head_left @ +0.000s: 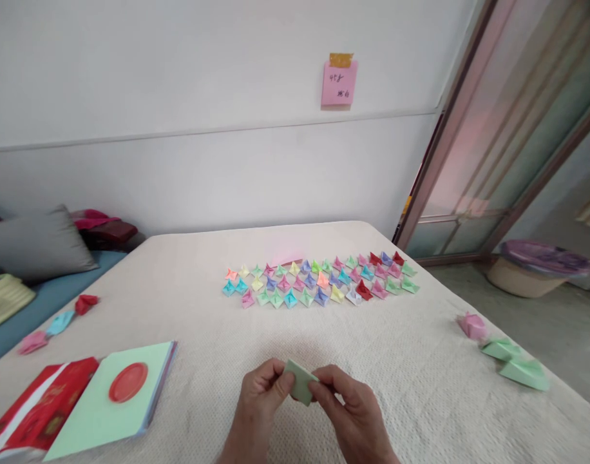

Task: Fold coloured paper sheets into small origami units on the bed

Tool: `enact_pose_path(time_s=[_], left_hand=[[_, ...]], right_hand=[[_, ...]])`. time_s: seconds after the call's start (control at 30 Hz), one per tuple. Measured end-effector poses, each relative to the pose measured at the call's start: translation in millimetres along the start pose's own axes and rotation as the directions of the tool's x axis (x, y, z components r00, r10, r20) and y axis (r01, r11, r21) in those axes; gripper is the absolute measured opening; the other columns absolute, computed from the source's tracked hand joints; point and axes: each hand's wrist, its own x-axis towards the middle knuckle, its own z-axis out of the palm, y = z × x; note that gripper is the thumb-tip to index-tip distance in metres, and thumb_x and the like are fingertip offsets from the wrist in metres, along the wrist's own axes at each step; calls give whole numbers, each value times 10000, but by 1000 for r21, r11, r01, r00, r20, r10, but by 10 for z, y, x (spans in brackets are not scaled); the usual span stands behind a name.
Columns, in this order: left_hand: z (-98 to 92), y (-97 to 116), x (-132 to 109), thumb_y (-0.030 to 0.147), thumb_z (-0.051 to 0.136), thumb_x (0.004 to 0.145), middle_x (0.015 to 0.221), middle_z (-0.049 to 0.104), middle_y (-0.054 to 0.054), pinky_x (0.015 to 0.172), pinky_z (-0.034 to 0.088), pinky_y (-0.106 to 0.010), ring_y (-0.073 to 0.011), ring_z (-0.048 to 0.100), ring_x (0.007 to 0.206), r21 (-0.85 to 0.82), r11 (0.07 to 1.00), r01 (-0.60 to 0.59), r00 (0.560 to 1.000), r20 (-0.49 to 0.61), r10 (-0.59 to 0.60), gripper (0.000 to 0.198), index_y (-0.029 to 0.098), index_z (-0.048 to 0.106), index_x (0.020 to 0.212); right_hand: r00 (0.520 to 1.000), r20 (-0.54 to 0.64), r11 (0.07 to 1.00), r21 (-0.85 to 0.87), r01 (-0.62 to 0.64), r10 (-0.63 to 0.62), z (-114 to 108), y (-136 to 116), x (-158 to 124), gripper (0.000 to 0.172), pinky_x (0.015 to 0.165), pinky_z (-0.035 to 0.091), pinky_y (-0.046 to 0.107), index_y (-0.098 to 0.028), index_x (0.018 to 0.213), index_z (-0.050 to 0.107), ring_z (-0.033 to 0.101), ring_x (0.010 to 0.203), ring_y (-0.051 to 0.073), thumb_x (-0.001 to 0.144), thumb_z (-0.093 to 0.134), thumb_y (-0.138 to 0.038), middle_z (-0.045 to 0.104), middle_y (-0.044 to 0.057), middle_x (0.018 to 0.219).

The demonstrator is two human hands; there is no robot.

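Note:
Both my hands meet low in the middle of the view, over a cream textured table (420, 380). My left hand (257, 399) and my right hand (346, 403) pinch a small folded piece of pale green paper (299, 381) between thumbs and fingers. The paper is held just above the table. Farther back, several small folded paper shapes in many colours (319, 280) lie in rows.
A stack of pale green paper (102, 412) with a red disc (127, 381) on it lies at the left, beside a red packet (34, 409). Pink and green folded pieces (505, 357) sit near the right edge. Three folded shapes (58, 322) lie at the left edge.

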Motion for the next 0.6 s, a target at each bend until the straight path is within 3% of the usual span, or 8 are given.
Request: enact_pose_path(time_s=[0.13, 0.33, 0.47, 0.6], left_hand=[[0, -5, 3, 358, 593, 838, 627, 612, -17, 635, 396, -247, -147, 525, 628, 51, 999, -1, 1000, 19, 0, 268, 159, 642, 664], [-24, -73, 6, 377, 623, 811, 577, 574, -5, 574, 372, -240, -133, 483, 573, 131, 991, -22, 999, -42, 27, 272, 157, 630, 650], [-29, -67, -7, 380, 613, 819, 604, 602, -23, 601, 388, -255, -147, 511, 600, 122, 992, -14, 1000, 2, 13, 271, 151, 635, 675], [-12, -19, -9, 358, 691, 753, 628, 577, 0, 607, 388, -242, -139, 507, 624, 83, 997, 7, 1000, 25, -9, 215, 158, 621, 716]], right_hand=[[999, 38, 999, 39, -23, 21, -28, -59, 11, 310, 562, 398, 237, -217, 661, 629, 533, 573, 153, 862, 528, -430, 618, 4, 594], [996, 52, 998, 9, -68, 67, -61, -89, 17, 337, 548, 369, 234, -201, 635, 606, 499, 568, 144, 867, 517, -427, 570, 0, 575], [990, 78, 992, 46, -121, 117, -80, -80, 29, 351, 577, 365, 244, -195, 612, 597, 501, 592, 150, 868, 512, -420, 565, 1, 578], [985, 103, 991, -3, -136, 136, -67, -90, 13, 363, 535, 315, 248, -193, 570, 545, 420, 563, 136, 849, 529, -425, 471, -18, 549]])
